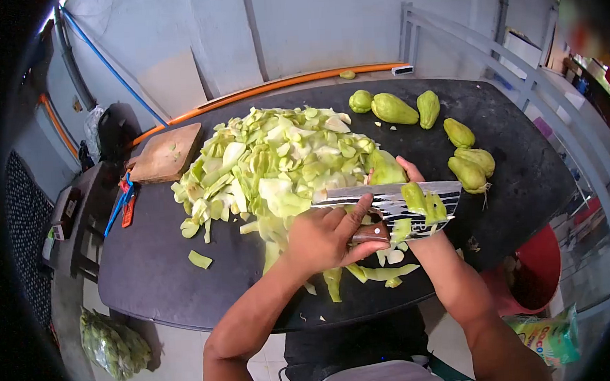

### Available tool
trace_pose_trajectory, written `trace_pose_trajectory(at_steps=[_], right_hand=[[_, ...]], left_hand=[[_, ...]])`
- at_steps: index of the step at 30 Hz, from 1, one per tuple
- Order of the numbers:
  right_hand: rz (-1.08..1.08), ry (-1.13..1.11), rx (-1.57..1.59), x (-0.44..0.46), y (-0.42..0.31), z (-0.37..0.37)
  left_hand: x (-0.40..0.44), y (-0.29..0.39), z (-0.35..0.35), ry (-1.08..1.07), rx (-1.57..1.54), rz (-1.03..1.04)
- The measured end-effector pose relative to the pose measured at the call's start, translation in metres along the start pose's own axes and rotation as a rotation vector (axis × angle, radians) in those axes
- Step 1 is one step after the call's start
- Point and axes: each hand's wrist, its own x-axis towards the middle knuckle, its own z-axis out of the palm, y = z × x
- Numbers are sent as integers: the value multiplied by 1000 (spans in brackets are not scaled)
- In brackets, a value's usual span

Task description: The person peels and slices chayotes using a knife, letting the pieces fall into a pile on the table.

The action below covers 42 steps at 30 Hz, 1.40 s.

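My left hand (pixel 327 237) is wrapped around the brown wooden handle of a broad cleaver (pixel 387 195). Its wide blade points right, lying nearly flat, with green slices stuck to it. Behind the blade, my right hand (pixel 411 171) grips a light green chayote (pixel 385 166); the blade hides most of that hand, with fingertips showing beyond. A large heap of chayote slices (pixel 276 158) lies beside both hands. Loose peel strips (pixel 383 273) and small pieces lie below the blade, near the table's front edge.
Several whole chayotes (pixel 395 109) sit along the right and back of the dark table (pixel 165 265). A wooden board (pixel 166 153) and a red-orange tool (pixel 129 209) are at the left. On the floor are a red bin (pixel 541 262) and a bag of green produce (pixel 114 344).
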Motion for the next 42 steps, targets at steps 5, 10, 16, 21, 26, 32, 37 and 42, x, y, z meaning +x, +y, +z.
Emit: trace_pose_trajectory(at_steps=[5, 10, 16, 21, 26, 32, 37, 42], right_hand=[[130, -478, 176, 5, 0, -9], [-12, -178, 127, 7, 6, -8], [49, -58, -69, -13, -1, 21], [32, 91, 14, -14, -1, 36], [35, 51, 125, -6, -9, 22], [118, -224, 256, 2, 0, -3], [-416, -144, -683, -15, 4, -6], [-306, -168, -410, -13, 7, -9]], left_hand=[[-3, -17, 1, 23, -90, -102], [-8, -19, -6, 10, -121, -142], [-12, -58, -11, -110, -98, -554], [-14, -59, -16, -86, 16, -585], [-3, -45, -14, -131, -60, -649], [-4, -10, 2, 4, -89, -176], [3, -1, 3, 57, -22, 39], [4, 2, 1, 12, 29, 65]])
